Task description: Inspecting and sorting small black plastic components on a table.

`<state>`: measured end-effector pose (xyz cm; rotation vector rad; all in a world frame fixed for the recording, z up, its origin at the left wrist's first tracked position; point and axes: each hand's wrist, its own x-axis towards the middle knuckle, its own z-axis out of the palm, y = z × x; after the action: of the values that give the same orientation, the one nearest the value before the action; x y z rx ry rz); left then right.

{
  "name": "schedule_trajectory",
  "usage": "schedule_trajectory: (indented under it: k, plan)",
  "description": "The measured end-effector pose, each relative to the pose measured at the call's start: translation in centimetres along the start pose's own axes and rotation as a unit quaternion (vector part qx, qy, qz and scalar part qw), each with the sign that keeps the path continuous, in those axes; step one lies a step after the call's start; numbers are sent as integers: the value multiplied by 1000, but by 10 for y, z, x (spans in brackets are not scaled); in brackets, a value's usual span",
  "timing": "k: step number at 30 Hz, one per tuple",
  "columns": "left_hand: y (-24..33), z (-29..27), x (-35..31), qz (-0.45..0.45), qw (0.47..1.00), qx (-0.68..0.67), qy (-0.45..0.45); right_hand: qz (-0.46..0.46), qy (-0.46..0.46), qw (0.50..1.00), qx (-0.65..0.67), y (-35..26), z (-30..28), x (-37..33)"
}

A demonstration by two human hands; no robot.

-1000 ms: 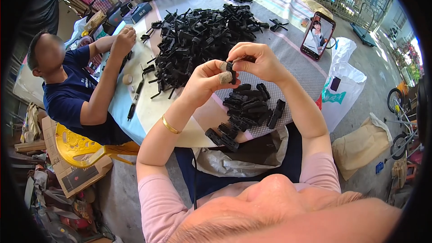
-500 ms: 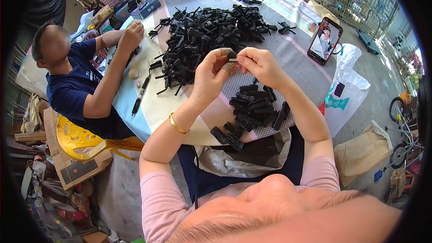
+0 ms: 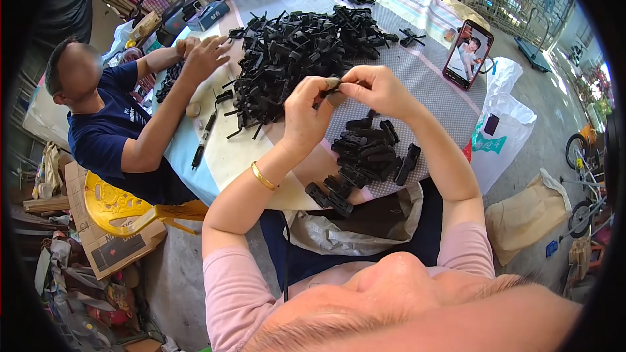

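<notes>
Left hand (image 3: pixel 304 111) and right hand (image 3: pixel 378 94) pinch 1 small black plastic-looking piece (image 3: pixel 335 90), now more finger-hidden (handling likely unfinished); navy-shirted co-worker (image 3: pixel 107 114) extends 1 hand heapward.

Wears pale pink short sleeves (image 3: pixel 236 283), a smooth gold bangle (image 3: pixel 262 176) round the left arm (image 3: pixel 242 201), tan wrapping (image 3: pixel 332 83) on left-hand fingers (image 3: pixel 313 83); carries a thin black cable (image 3: pixel 286 261).
</notes>
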<state>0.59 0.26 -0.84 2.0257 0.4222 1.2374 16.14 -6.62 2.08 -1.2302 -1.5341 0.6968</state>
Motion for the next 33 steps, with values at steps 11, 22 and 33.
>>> schedule_trajectory:
  k: [11,22,33]
  plan:
    - [9,2,-8,-4,940,-2,-342,225,243,769,-546,127,-144,80]
    - [-4,-3,-6,-71,922,-129,-358,229,90,813,-528,115,-103,64]
    - [0,-6,-7,-150,860,-258,-414,168,-44,863,-475,25,3,34]
